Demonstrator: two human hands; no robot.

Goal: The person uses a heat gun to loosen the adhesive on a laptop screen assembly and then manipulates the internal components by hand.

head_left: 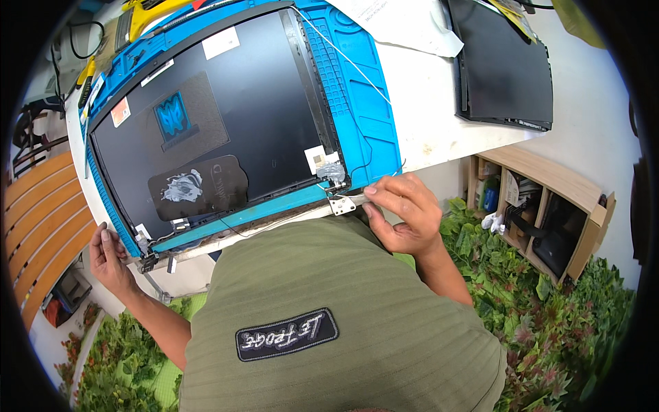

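Note:
A dark laptop screen lid lies on a blue repair mat, with a blue strip along its near edge. At the lid's near right corner, my right hand pinches a metal hinge between thumb and fingers. The hinge's flat plate has several holes and points left, beside smeared grey adhesive. My left hand is by the mat's near left corner, fingers curled together; what they grip, if anything, is hidden. A dark plate with a silvery smear sits on the lid. A thin black cable runs along the near edge.
Dark panels are stacked at the table's right end, beside a white plastic bag. Yellow-handled tools lie at the far left. A wooden shelf stands to the right, an orange slatted bench to the left.

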